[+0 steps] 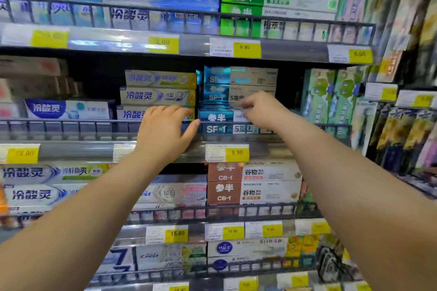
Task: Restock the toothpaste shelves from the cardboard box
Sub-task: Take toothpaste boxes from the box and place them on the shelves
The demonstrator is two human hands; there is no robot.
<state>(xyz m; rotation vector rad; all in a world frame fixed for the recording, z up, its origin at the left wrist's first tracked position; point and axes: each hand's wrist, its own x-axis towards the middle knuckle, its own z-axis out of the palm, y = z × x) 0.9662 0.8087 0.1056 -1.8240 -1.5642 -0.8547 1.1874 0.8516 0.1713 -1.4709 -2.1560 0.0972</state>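
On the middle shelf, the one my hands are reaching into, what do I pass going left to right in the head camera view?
Pale red-marked boxes → white box with blue oval → grey-and-yellow box stack → teal SP-1 box stack → green upright packs.

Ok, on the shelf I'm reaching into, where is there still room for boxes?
Two dark gaps: one above the lone blue-and-white box, left of the three-high grey stack; one right of the teal SP-1 stack, before the upright green packs. The top shelf and the brown CB-1 row below look packed tight.
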